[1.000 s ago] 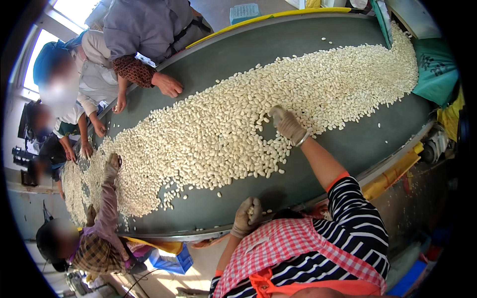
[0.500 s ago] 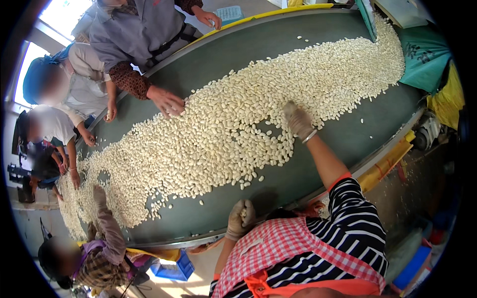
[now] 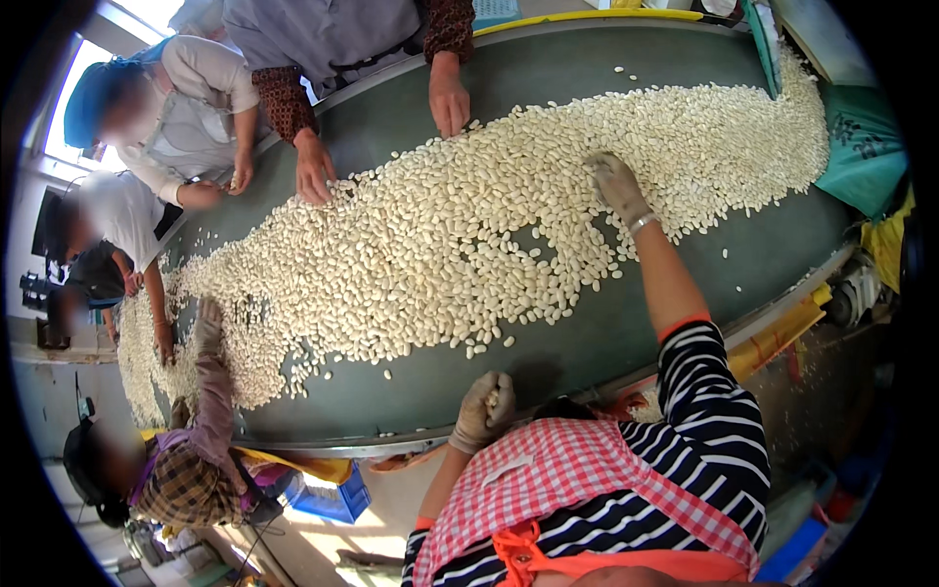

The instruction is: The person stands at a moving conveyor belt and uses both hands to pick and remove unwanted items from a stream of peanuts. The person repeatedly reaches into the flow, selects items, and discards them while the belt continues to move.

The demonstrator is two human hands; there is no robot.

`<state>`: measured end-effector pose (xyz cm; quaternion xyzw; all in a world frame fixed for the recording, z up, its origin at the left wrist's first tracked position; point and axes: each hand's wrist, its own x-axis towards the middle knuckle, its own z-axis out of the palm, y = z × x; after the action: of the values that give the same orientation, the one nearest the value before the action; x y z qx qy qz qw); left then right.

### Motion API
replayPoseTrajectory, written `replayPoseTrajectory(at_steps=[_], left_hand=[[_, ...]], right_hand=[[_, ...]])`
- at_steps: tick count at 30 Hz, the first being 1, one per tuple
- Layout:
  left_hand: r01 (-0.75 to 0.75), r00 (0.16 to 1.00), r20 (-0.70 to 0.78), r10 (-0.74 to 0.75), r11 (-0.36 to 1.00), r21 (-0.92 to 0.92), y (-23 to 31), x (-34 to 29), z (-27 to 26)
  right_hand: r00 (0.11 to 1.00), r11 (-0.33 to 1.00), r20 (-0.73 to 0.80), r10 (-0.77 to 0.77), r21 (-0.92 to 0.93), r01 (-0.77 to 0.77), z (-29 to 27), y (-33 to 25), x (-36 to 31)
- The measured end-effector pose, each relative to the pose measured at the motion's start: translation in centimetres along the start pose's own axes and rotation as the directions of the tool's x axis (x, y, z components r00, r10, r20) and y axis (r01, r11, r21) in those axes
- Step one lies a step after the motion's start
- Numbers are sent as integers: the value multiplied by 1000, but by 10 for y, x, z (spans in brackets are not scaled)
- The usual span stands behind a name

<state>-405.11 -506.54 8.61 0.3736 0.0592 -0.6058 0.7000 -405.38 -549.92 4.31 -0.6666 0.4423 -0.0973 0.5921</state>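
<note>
A long spread of white beans (image 3: 440, 235) covers the middle of a dark green belt (image 3: 626, 323). My right hand (image 3: 618, 186), in a pale, soiled glove with a band at the wrist, lies on the beans at the right, its fingers stretched forward and touching them. My left hand (image 3: 484, 411), gloved too, is held palm up by the belt's near edge, with its fingers curled round a few white beans. A gap of bare belt shows among the beans left of my right hand.
Across the belt, a co-worker's two hands touch the beans, one of them a bare hand (image 3: 450, 106). More people work at the left, including a gloved hand (image 3: 207, 323) on the near side. A green sack (image 3: 861, 147) hangs at the right end; a blue crate (image 3: 337, 497) stands below.
The view has shifted a little. My right hand has stayed on the beans, and my left still holds beans. The co-worker opposite has brought a second hand down to the beans.
</note>
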Motion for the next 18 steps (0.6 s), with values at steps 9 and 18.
replayPoseTrajectory(at_steps=[9,18], left_hand=[[5,997,-71,-1,998,67,-17,15,16],[25,999,44,-28,997,74,-27,28,35]], right_hand=[[729,686,674,-125,-472,553,147,-8,-44],[813,264,556,-172,-769,582,54,37,-90]])
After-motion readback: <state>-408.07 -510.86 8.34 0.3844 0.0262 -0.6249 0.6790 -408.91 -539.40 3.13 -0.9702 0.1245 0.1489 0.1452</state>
